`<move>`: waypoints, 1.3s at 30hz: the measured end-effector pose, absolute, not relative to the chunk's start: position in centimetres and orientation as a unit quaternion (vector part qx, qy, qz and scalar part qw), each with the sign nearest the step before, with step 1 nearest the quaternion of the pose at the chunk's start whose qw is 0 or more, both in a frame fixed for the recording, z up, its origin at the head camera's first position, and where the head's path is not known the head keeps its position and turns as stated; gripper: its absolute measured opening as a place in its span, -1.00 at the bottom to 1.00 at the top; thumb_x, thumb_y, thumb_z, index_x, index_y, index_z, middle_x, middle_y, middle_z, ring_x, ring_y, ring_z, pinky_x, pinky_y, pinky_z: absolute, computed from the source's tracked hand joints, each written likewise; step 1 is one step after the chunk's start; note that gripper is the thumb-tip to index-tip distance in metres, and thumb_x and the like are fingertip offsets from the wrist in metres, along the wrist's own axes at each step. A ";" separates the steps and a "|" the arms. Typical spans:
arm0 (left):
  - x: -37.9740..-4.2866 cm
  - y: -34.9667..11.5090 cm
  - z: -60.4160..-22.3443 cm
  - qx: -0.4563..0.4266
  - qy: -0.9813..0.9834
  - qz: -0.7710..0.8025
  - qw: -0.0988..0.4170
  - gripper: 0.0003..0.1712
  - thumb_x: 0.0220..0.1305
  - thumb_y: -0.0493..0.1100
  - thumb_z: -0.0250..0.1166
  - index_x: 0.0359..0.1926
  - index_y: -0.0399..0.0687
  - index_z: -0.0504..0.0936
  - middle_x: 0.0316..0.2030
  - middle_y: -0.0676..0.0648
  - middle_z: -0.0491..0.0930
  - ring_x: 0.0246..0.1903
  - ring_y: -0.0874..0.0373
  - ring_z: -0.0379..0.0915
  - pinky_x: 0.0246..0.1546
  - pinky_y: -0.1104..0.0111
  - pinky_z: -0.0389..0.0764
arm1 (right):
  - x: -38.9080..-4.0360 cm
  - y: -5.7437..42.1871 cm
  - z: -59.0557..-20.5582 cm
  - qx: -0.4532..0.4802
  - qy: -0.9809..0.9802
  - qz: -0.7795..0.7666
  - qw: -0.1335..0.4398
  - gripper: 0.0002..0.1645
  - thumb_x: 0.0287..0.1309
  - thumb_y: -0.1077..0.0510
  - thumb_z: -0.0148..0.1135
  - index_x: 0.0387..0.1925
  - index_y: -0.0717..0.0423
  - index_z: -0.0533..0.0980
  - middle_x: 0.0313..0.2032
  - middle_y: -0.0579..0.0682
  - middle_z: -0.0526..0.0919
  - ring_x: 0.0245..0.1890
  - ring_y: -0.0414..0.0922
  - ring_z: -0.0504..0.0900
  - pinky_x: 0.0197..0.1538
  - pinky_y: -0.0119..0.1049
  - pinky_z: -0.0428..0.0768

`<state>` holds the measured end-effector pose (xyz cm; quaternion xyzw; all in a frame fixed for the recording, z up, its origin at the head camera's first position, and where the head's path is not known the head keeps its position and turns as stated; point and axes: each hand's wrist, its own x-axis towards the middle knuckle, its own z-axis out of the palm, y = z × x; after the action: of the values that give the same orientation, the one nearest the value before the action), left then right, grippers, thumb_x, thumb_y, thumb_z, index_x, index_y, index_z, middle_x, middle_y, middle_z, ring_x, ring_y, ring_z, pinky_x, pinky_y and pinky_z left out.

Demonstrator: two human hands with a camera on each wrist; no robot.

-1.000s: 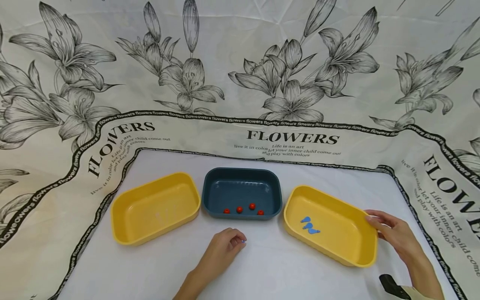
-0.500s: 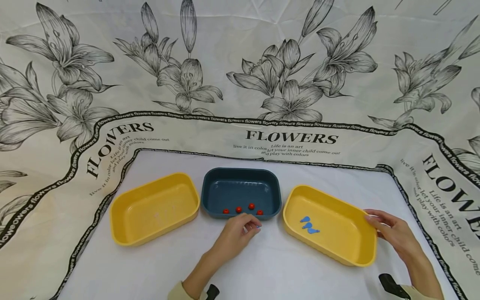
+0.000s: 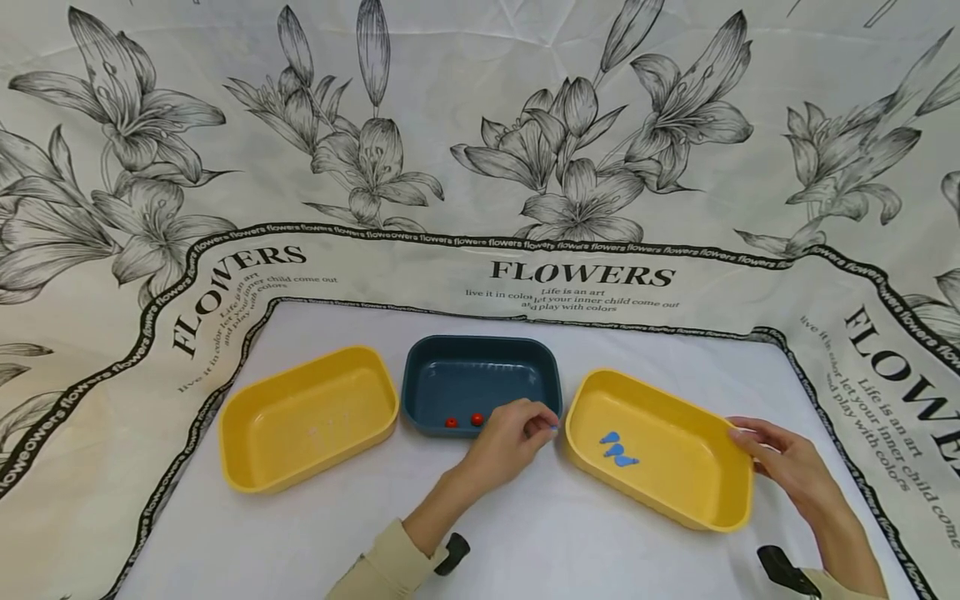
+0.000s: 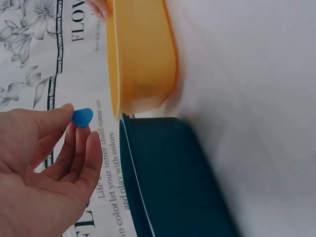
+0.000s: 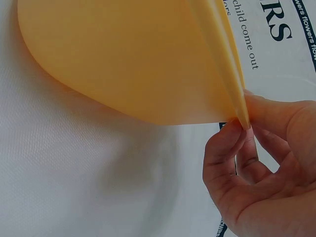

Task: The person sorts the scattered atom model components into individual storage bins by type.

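My left hand [image 3: 510,442] pinches a small blue piece [image 4: 83,117] with a rounded edge between thumb and fingertips. In the head view it overlaps the front right corner of the dark blue tray [image 3: 480,379], just left of the right yellow tray [image 3: 693,454]. That yellow tray holds a few blue teardrop-shaped pieces [image 3: 618,452] near its left end. My right hand [image 3: 795,471] grips the tray's right rim, thumb on one side and fingers on the other, as the right wrist view shows. Red beads [image 3: 477,419] lie in the dark tray, some hidden behind my left hand.
Another yellow tray [image 3: 277,404] stands at the left, with a few faint, pale small bits [image 3: 330,427] on its floor. All three trays sit on a white cloth [image 3: 300,542]. A flower-printed cloth [image 3: 585,200] rises behind and at both sides.
My left hand has moved right and slightly away from me, from in front of the dark tray to its right corner, still pinching the blue piece. My right hand stays on the rim.
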<state>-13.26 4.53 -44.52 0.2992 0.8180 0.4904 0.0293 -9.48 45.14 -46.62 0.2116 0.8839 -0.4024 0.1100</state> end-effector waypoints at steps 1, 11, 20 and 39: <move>-13.4 4.8 -44.4 0.303 0.817 0.490 0.027 -0.88 0.22 -0.28 0.29 -0.20 -0.14 0.65 -0.37 0.09 0.52 -0.40 0.38 0.39 -0.36 0.63 0.48 | -9.5 45.1 -46.6 0.213 0.883 -0.404 0.110 -0.11 0.17 -0.33 0.11 0.29 0.23 0.28 -0.06 0.09 0.54 -0.32 -0.28 0.51 -0.31 -0.47 0.56; -14.8 7.2 -44.3 0.316 0.817 0.482 0.032 -0.87 0.25 -0.26 0.27 -0.19 -0.17 0.65 -0.38 0.06 0.50 -0.41 0.38 0.36 -0.37 0.67 0.45 | -9.7 44.9 -46.5 0.205 0.883 -0.408 0.108 -0.13 0.19 -0.31 0.12 0.29 0.25 0.29 -0.10 0.06 0.56 -0.32 -0.26 0.52 -0.32 -0.48 0.56; -15.6 9.5 -44.4 0.323 0.817 0.474 0.052 -0.87 0.25 -0.24 0.28 -0.19 -0.15 0.67 -0.40 0.09 0.50 -0.41 0.36 0.35 -0.37 0.69 0.43 | -9.7 45.0 -46.4 0.211 0.883 -0.406 0.110 -0.11 0.18 -0.32 0.11 0.29 0.24 0.28 -0.11 0.04 0.56 -0.32 -0.26 0.51 -0.32 -0.49 0.55; -15.6 14.4 -46.1 0.375 0.833 0.399 0.078 -0.86 0.28 -0.20 0.25 -0.20 -0.11 0.69 -0.41 0.13 0.53 -0.40 0.40 0.32 -0.36 0.74 0.32 | -9.4 45.0 -46.5 0.215 0.881 -0.407 0.110 -0.12 0.18 -0.32 0.11 0.29 0.24 0.28 -0.11 0.05 0.55 -0.33 -0.23 0.51 -0.32 -0.46 0.57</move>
<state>-15.62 14.44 -46.14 0.3747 0.8334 0.3988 0.0776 -9.44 44.99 -46.49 0.2151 0.8810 -0.4069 0.1096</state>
